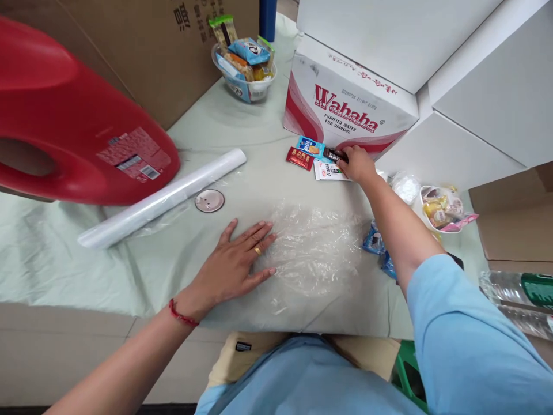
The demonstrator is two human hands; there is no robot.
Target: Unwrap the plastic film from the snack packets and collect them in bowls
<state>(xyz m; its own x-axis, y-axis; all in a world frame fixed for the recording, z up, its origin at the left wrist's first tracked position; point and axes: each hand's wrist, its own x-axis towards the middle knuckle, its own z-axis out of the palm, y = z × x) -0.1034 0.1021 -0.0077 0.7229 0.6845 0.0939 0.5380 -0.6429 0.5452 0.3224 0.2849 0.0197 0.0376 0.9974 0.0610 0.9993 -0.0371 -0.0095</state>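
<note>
My left hand (235,259) lies on the cloth with its fingers spread, their tips at the left edge of a crumpled clear plastic bag (319,253). By the foot of a white and red carton, my right hand (358,163) has its fingers closed on a small dark brown snack packet (333,154). Around that packet lie a blue snack packet (310,146), a red snack packet (299,158) and a white snack packet (328,171), partly under my right fingers. A round pinkish disc (209,200) rests beyond my left hand.
A roll of clear film (164,196) lies beside a big red jug (108,127). At the back stand a bowl of snacks (261,89) and the Wahaha carton (341,109). Blue packets (374,239) and a white snack tub (425,210) are near my right arm, with plastic bottles (510,287) beyond.
</note>
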